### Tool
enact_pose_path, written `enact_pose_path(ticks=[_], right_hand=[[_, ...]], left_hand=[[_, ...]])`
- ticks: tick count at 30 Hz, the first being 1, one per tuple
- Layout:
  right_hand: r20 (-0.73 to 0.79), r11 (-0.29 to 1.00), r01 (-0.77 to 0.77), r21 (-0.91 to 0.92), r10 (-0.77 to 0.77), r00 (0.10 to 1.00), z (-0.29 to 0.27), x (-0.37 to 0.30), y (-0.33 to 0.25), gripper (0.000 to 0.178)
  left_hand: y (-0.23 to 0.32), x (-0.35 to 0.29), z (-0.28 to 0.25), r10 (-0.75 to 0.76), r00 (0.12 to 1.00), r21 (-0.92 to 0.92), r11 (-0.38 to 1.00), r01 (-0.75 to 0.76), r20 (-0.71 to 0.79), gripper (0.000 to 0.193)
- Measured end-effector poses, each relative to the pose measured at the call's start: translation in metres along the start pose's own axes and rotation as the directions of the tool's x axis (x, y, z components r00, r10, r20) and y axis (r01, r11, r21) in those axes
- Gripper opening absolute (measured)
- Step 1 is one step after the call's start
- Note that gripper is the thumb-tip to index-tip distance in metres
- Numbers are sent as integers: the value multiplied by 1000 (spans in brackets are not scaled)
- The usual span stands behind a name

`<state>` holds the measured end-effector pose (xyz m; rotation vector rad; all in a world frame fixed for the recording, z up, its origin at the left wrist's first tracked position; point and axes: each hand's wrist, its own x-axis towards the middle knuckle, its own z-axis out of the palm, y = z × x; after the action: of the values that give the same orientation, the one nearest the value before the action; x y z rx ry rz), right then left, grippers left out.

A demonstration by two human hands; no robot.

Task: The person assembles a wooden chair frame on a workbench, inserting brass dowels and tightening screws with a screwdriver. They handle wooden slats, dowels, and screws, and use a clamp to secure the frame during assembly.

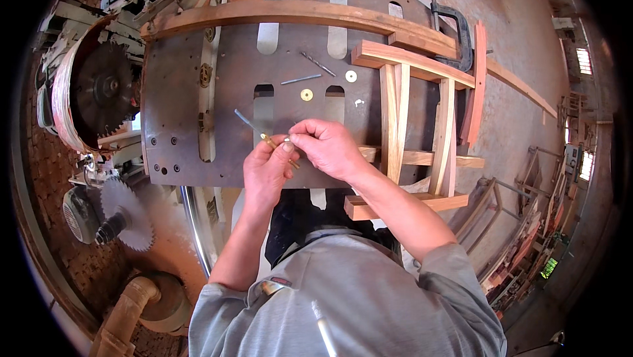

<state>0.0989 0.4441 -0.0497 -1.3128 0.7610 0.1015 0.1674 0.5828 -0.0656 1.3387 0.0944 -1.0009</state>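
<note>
Close together over the near edge of the metal table are my two hands. My left hand is closed round a slim brass-coloured piece, from which a thin grey rod points up and left. With thumb and finger, my right hand pinches something small and pale beside it, too small to name. Beyond them on the tabletop lie a twist drill bit, a straight grey rod, two round brass-coloured discs with centre holes, a nearer disc and a farther disc, and a white scrap.
A wooden frame stands at the table's right, near a black C-clamp. One long curved wooden board spans the far side. Toothed saw blades, an upper blade and a lower blade, are at left. Slots cut the tabletop.
</note>
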Motion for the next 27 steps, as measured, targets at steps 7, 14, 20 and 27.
enact_pose_path(ticks=[7,14,20,27], right_hand=[[51,937,173,-304,-165,985,-5,15,-7,18],[167,124,237,-964,-413,896,-38,85,-25,11],[207,-12,211,-977,-261,943,-28,99,-27,13],[232,-74,220,-973,-276,933,-38,94,-28,18]], left_hand=[[1,4,-11,-18,1000,-88,996,16,-14,15],[10,10,-25,-26,999,-165,986,19,-38,14],[10,12,-33,-27,997,-168,986,14,-74,13],[18,12,-28,-87,989,-175,982,66,-117,12]])
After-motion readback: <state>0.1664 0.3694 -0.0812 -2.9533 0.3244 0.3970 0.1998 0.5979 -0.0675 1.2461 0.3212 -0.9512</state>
